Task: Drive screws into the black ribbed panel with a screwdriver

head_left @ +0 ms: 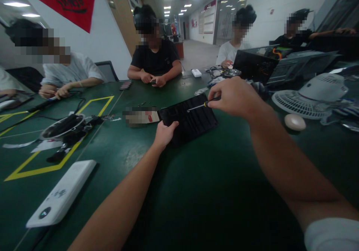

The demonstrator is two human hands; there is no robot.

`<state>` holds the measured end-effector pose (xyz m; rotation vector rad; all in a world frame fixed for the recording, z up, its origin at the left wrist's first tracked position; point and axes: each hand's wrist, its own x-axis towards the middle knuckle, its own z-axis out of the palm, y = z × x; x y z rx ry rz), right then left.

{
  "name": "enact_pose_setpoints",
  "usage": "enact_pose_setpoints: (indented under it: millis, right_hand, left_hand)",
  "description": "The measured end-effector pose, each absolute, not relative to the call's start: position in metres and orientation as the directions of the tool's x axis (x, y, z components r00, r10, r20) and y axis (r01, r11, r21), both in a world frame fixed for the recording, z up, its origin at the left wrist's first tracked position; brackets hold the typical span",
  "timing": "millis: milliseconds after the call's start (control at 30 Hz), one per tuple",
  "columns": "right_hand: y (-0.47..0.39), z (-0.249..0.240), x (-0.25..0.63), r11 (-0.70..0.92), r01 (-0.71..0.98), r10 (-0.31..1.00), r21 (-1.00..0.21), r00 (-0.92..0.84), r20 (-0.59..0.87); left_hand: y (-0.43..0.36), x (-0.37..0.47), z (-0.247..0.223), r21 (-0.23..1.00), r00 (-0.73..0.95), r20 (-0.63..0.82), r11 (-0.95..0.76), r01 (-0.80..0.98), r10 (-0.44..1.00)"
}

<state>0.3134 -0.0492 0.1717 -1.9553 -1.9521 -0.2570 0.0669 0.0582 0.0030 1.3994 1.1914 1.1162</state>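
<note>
My left hand [166, 134] grips the near left edge of a flat black panel [193, 122], thumb on top. The panel has ridges or slots and is held tilted over the green table. In my right hand [234, 97] is a screwdriver [198, 107] with a dark and yellow handle, pinched between the fingers. Its thin metal shaft points left across the panel, the tip over the panel's middle; whether it touches cannot be made out. Just left of the panel lies a beige box or packet [143, 117] with a red mark, partly blurred.
Left on the table are a white oblong device [61, 193], a round wire frame with black parts [66, 127] and yellow tape [32, 172]. On the right lie a white fan [311, 95] and a pale rounded object [295, 122]. Several people sit around the table [213, 191].
</note>
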Motion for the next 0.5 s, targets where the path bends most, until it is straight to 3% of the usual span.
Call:
enact_pose_setpoints:
  millis: [300,500]
  right_hand:
    - [-0.049,0.177,0.309,-0.007,0.995,0.952,-0.102,0.038,0.303]
    - [-0.053,0.174,0.302,-0.016,0.997,0.939,-0.079,0.042,0.341]
  left_hand:
    - [0.058,0.068,0.004,0.989,0.076,0.055,-0.065,0.135,0.996]
    - [0.057,0.069,0.006,0.992,0.089,0.054,-0.064,0.109,0.995]
